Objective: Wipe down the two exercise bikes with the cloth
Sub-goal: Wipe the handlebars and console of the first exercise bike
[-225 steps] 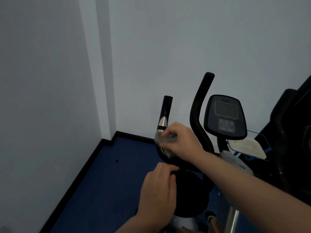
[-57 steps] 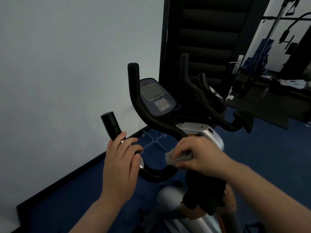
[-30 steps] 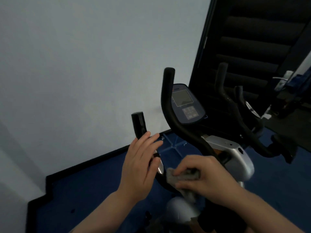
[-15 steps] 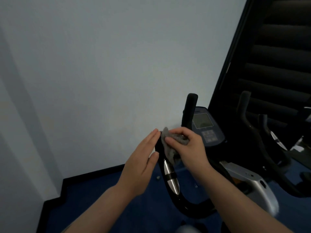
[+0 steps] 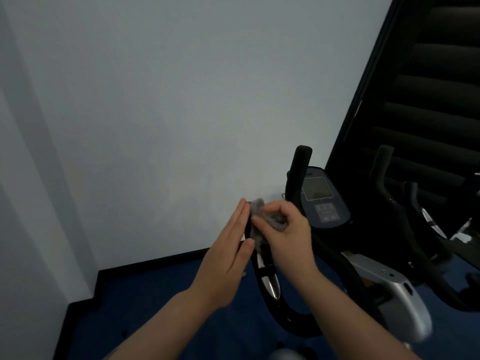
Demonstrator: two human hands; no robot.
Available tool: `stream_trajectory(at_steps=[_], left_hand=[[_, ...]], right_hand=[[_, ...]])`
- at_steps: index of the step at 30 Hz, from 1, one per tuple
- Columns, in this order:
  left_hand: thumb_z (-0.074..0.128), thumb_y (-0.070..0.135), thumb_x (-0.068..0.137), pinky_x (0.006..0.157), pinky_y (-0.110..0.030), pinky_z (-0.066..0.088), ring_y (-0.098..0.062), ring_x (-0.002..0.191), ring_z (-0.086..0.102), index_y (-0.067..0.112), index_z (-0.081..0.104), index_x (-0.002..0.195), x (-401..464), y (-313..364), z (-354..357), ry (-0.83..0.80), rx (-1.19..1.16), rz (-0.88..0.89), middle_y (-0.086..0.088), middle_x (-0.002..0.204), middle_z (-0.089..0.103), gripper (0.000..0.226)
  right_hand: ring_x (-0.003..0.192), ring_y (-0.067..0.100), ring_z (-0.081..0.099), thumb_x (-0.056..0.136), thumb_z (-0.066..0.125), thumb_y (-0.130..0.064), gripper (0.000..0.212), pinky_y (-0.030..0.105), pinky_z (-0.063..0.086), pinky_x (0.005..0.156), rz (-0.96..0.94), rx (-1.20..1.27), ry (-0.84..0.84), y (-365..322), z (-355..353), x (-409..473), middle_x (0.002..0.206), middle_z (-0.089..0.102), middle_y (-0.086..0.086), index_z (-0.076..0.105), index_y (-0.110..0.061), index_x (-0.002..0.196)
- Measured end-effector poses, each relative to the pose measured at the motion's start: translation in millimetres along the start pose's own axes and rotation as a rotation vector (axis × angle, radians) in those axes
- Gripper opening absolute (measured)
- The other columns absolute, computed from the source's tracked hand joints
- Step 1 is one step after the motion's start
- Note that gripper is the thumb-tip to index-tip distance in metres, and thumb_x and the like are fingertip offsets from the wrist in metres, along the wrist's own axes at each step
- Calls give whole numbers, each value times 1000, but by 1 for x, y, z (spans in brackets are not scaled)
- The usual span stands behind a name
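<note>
Your right hand (image 5: 283,235) pinches the soft, light cloth (image 5: 257,207) around the handlebar tip (image 5: 248,227); your flat left hand (image 5: 228,253) seemingly braces it.

Right hand (image 5: 284,236): grips grey cloth (image 5: 262,219) against left handlebar grip (image 5: 262,266)
Left hand (image 5: 228,253): fingers straight, flat against the grip's other side
Console (image 5: 322,201): behind, between the handlebars
Second bike (image 5: 415,229): right
</note>
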State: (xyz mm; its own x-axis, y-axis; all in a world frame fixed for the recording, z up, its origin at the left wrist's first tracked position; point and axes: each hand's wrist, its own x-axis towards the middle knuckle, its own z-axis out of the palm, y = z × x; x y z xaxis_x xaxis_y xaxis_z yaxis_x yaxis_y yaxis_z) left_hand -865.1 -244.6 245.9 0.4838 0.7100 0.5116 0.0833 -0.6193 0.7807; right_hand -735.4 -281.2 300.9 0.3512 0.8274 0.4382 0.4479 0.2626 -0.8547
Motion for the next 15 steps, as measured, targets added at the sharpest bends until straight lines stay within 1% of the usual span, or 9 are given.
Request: stream_trajectory(at_steps=[2,3,4,6,8,10,12,15], left_hand=[[27,49,100,116,-15,12,2,146,10,36,10,151,-2,-1,-2,-3,-15,-9,25,159,7,55],[27,48,100,115,-14,13,1,146,10,36,12,151,-3,-2,-3,-3,-16,-4,24,159,7,54],[27,47,101,115,-14,13,1,146,11,35,14,151,-4,-3,-4,-2,-15,3,23,159,8,53],[27,47,101,115,-14,13,-1,146,11,34,15,152,-4,-1,-3,2,-18,6,22,159,9,53],[26,48,102,115,-15,12,-2,147,10,33,14,152,-4,0,-2,5,-28,7,21,160,9,54],[26,49,102,116,-16,12,-3,147,11,33,13,152,-5,0,-1,12,-45,13,20,160,10,55],[25,50,101,116,-17,12,-3,147,11,32,13,152,-6,-3,-2,8,-56,8,20,160,11,55],[22,49,102,116,-17,11,-4,147,10,29,13,153,-9,-7,-1,-4,-82,4,18,160,9,55]], right_hand=[[84,3,59,80,76,-23,11,22,50,71,-124,-254,-64,6,-3,-16,92,58,-13,66,-20,79],[84,2,59,79,76,-24,11,22,50,70,-163,-329,-95,8,-8,-19,92,57,-16,66,-22,78],[84,2,59,78,77,-23,11,21,49,70,-180,-351,-104,9,-12,-15,90,57,-17,66,-23,78],[85,4,59,78,78,-18,12,18,46,72,-219,-333,-41,6,-15,0,89,58,-14,67,-21,80],[87,3,59,78,77,-12,12,13,44,76,-233,-249,45,-1,-10,16,90,61,-10,69,-18,84],[88,1,60,80,77,-10,12,12,45,78,-203,-171,73,-4,-1,20,91,63,-8,69,-16,87],[87,2,61,80,77,-11,11,16,48,77,-202,-190,42,1,0,11,92,63,-7,70,-16,88],[88,2,62,79,79,-18,11,23,52,75,-289,-368,-98,14,-13,-20,97,62,-11,75,-19,89]])
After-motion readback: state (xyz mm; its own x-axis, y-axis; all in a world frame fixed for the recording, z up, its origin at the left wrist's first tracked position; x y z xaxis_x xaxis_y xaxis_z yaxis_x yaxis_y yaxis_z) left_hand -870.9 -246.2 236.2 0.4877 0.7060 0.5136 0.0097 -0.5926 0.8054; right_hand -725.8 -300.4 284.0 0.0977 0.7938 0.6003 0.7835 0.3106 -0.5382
